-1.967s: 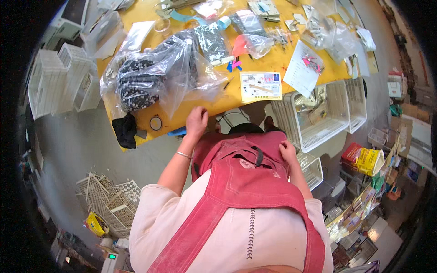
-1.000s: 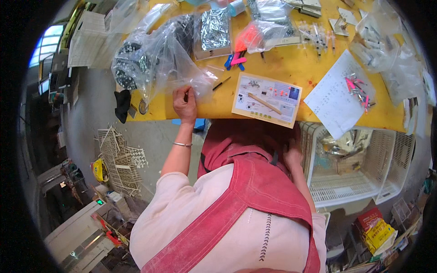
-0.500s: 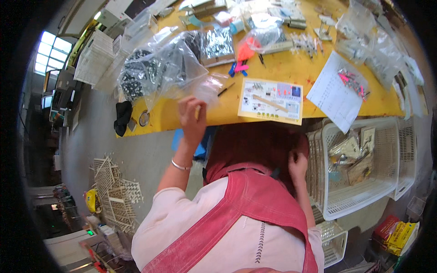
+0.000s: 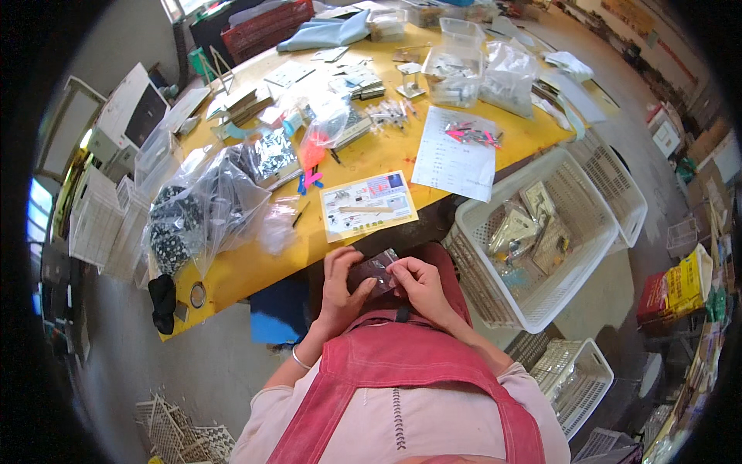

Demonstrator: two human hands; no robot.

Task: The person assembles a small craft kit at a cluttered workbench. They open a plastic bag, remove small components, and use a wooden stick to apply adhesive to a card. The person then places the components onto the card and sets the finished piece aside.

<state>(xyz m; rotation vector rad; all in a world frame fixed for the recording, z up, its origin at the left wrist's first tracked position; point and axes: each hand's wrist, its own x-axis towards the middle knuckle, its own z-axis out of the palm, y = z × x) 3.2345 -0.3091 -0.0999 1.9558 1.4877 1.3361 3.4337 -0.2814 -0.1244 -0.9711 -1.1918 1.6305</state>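
Note:
Over my lap, just off the near table edge, a small clear plastic bag (image 4: 376, 272) is stretched between my two hands. My left hand (image 4: 338, 288) grips its left side, thumb on top. At its right edge, the fingers of my right hand (image 4: 420, 283) pinch the film. Whether the bag contains anything is too small to tell. Beyond them on the table lies a printed card (image 4: 363, 226) with a yellow border, a flat tan strip (image 4: 366, 209) across it. Left of the card is a pile of small clear bags (image 4: 278, 224).
A large bag of dark speckled pieces (image 4: 202, 203) lies at the table's left, near a roundish metal piece (image 4: 198, 295). Pink pieces (image 4: 473, 134) rest on a white paper sheet (image 4: 452, 166). To my right stands a white plastic crate (image 4: 533, 313) holding bagged parts.
My left hand has come back from beside the pile of small bags to my lap. My right hand has risen to meet it, and both now hold a bag. The view has turned right.

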